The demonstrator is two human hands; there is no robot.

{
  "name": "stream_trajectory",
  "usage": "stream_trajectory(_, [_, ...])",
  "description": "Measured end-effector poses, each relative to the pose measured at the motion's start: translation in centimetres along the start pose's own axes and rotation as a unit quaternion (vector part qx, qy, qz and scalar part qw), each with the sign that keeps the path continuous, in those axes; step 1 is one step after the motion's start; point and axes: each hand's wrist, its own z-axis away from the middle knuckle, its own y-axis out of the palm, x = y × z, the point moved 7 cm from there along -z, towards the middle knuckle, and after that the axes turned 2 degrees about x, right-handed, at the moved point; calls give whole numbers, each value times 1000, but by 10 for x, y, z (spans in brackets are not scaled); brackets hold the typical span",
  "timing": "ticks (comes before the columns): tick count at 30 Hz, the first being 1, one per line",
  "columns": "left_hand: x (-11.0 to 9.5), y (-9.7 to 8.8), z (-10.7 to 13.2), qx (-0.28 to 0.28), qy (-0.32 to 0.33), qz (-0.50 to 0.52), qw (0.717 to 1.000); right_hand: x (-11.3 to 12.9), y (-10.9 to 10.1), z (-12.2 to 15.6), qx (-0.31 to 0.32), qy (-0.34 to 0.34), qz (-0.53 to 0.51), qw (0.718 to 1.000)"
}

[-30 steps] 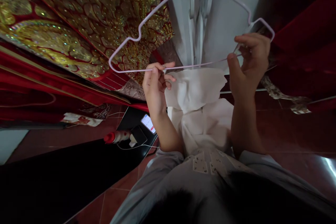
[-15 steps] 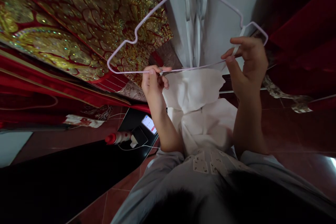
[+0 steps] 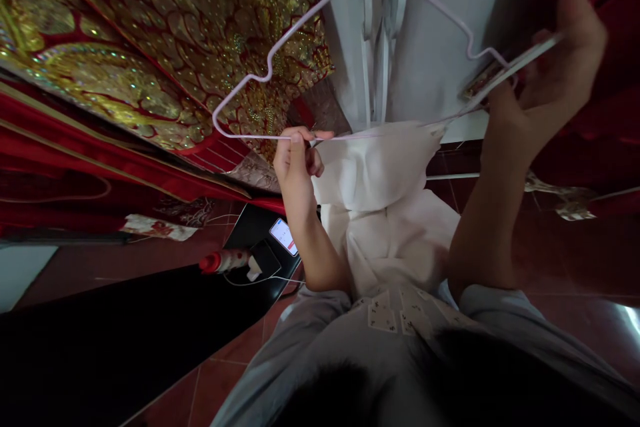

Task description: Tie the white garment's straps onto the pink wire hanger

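A pale pink hanger point(image 3: 323, 8) hangs in front of me. My left hand point(image 3: 296, 163) is closed in a pinch on its lower bar, left of the middle. A white garment point(image 3: 370, 173) hangs below that bar. My right hand point(image 3: 555, 83), at the hanger's right end, grips a white strap point(image 3: 533, 57) pulled taut up and to the right from the garment. The strap passes close to the hanger's right end; whether it is looped over it I cannot tell.
Gold-sequinned red garments point(image 3: 235, 27) hang at left, with dark red cloth point(image 3: 595, 127) at right. A pale cabinet point(image 3: 440, 67) with long handles stands behind the hanger. On a black table point(image 3: 150, 320) lie a lit phone point(image 3: 284, 235) and a red-capped bottle point(image 3: 225, 261).
My right hand has moved right and upward, drawing the white strap out past the hanger's right end. The hanger has shifted slightly right; my left hand keeps its pinch on the bar.
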Motion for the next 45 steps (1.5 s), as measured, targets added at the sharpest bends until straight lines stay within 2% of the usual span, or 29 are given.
stream_trajectory(4, [0,2,1,6,12,7,1000,-17,-9,12,-67,-4,-57,996])
stream_trajectory(6, [1,2,1,10,21,10,1000,-23,-20,22,-156,-53,-79,983])
stream_trajectory(8, [2,3,1,13,24,14,1000,-24,-31,36,-269,-113,-83,953])
stream_trajectory(10, [3,4,1,10,20,14,1000,-21,-28,45,-318,-131,-69,936])
stream_trajectory(12, [5,4,0,2,10,7,1000,-14,-13,43,-265,-105,-68,956])
stream_trajectory(15, [4,5,0,1,10,0,1000,2,17,35,-96,-68,-58,991])
stream_trajectory(17, [3,5,-1,11,17,-1,1000,8,31,33,1,-56,-10,998])
stream_trajectory(19, [4,4,-1,17,18,-7,1000,8,36,32,39,-44,37,998])
stream_trajectory(23, [9,-2,-1,15,11,-42,999,2,32,31,18,-37,59,997])
stream_trajectory(25, [8,-10,-1,-5,33,-73,997,1,34,31,19,-46,60,997])
stream_trajectory(29, [-6,-32,-1,-82,153,-170,970,-2,40,32,43,-56,80,994])
stream_trajectory(32, [-19,-42,1,-108,247,-216,939,-4,42,33,38,-49,84,995])
stream_trajectory(38, [-23,-47,7,-149,306,-172,924,-1,40,32,41,-42,67,996])
stream_trajectory(43, [-23,-46,10,-202,303,-138,921,-1,34,30,47,-41,48,997])
stream_trajectory(45, [-24,-46,9,-199,300,-104,927,-2,35,30,54,-42,52,996])
